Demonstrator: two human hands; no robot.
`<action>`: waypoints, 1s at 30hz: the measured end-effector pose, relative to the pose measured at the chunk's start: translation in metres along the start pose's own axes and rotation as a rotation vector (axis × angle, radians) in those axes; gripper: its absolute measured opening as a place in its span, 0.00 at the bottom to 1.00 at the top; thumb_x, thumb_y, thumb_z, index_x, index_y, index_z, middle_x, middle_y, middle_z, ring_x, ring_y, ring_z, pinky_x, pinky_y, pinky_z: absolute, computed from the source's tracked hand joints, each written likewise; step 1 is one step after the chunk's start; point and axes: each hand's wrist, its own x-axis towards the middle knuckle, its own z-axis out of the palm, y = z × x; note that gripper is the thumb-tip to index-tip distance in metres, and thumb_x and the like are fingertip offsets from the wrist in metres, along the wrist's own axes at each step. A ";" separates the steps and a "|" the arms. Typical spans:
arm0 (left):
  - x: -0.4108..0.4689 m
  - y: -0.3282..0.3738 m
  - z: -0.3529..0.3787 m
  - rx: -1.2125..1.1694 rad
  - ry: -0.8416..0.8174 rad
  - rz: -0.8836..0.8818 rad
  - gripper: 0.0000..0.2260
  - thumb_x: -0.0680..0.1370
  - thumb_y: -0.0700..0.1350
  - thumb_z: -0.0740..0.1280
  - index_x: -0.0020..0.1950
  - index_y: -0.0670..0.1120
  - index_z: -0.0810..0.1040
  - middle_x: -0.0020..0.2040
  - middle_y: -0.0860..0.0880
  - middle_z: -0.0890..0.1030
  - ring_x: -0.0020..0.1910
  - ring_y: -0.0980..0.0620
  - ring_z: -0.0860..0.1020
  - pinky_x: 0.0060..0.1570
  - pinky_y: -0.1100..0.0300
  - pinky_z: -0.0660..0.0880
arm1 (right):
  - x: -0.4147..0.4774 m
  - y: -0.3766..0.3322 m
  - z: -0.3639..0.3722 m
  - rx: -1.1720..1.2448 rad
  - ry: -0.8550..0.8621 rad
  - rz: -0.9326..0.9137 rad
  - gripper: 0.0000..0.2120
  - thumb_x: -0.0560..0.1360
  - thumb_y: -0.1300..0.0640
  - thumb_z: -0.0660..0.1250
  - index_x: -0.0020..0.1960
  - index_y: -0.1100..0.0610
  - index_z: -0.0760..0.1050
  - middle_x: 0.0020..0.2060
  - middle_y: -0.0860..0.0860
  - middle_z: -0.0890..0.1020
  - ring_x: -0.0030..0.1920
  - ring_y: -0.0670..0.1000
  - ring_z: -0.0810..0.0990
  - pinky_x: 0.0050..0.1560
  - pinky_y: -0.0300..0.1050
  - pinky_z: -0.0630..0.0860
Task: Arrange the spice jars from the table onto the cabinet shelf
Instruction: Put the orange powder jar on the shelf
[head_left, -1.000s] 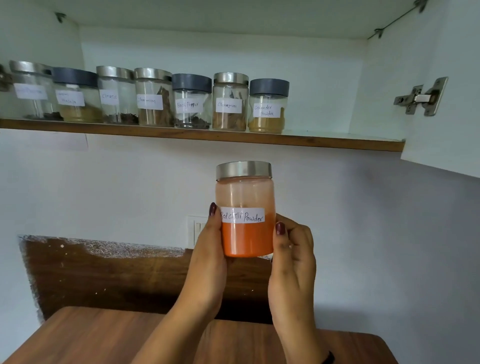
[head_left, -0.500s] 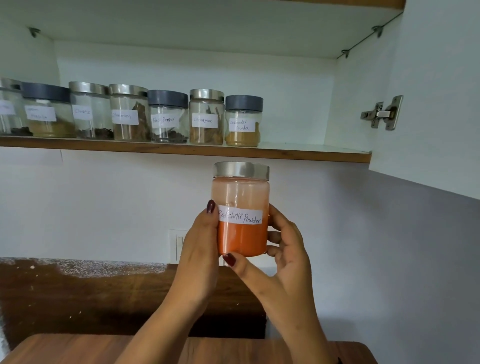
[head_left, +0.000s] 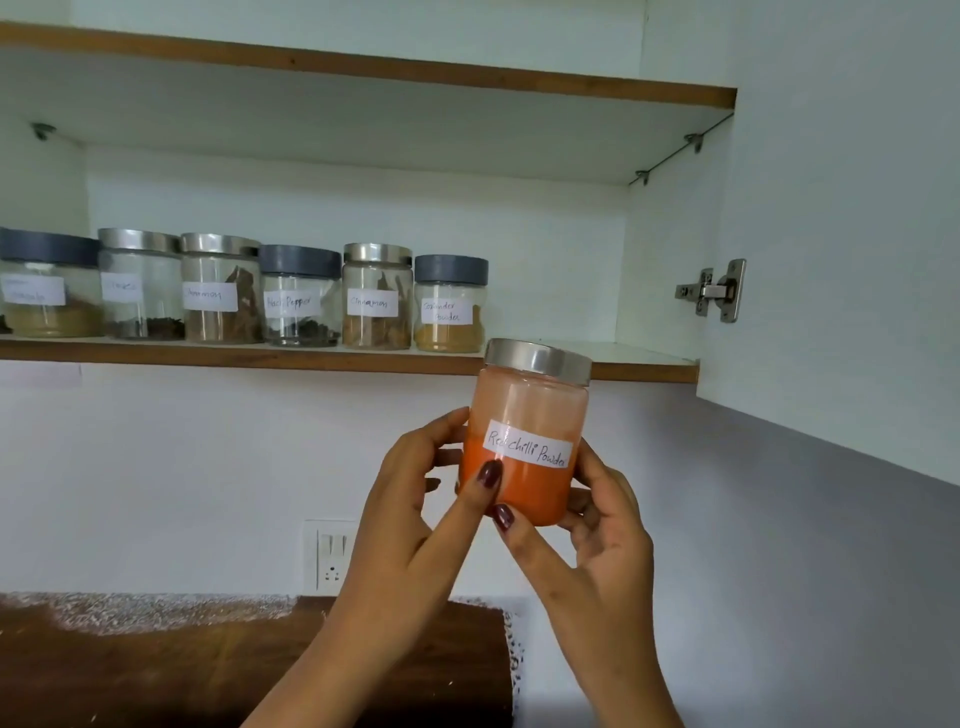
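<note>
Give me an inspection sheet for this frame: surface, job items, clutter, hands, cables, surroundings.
Surface: cabinet shelf, wood-edged, bare at its right end.
Job's things: red chilli powder jar, steel lid, tilted slightly, held just below the shelf edge. Six labelled jars in a row on the shelf; rightmost is the coriander powder jar.
Clutter: nothing seen.
Hands: left hand and right hand both grip the lower part of the chilli jar, fingers across its front.
Cables: nothing seen.
Surroundings: open cabinet door with hinge at right; wall socket below; dark wooden board at bottom.
</note>
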 end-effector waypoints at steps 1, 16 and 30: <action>0.001 -0.001 0.002 0.015 0.006 0.018 0.23 0.71 0.68 0.60 0.66 0.68 0.67 0.64 0.68 0.73 0.61 0.71 0.72 0.54 0.73 0.71 | 0.005 0.001 -0.002 -0.007 0.006 -0.011 0.36 0.58 0.37 0.75 0.65 0.37 0.69 0.60 0.35 0.75 0.58 0.46 0.80 0.52 0.38 0.81; 0.090 -0.011 0.025 0.117 0.008 0.227 0.26 0.77 0.61 0.60 0.75 0.56 0.67 0.65 0.60 0.75 0.62 0.69 0.72 0.55 0.79 0.68 | 0.107 -0.005 -0.006 -0.168 -0.083 -0.220 0.40 0.64 0.36 0.71 0.73 0.47 0.66 0.63 0.43 0.73 0.60 0.45 0.77 0.53 0.30 0.76; 0.153 -0.035 0.042 0.415 0.014 0.294 0.27 0.80 0.61 0.55 0.74 0.49 0.70 0.64 0.50 0.80 0.61 0.53 0.78 0.61 0.50 0.78 | 0.178 0.012 0.000 -0.491 -0.204 -0.228 0.37 0.71 0.41 0.71 0.75 0.48 0.60 0.68 0.48 0.70 0.64 0.51 0.75 0.59 0.42 0.76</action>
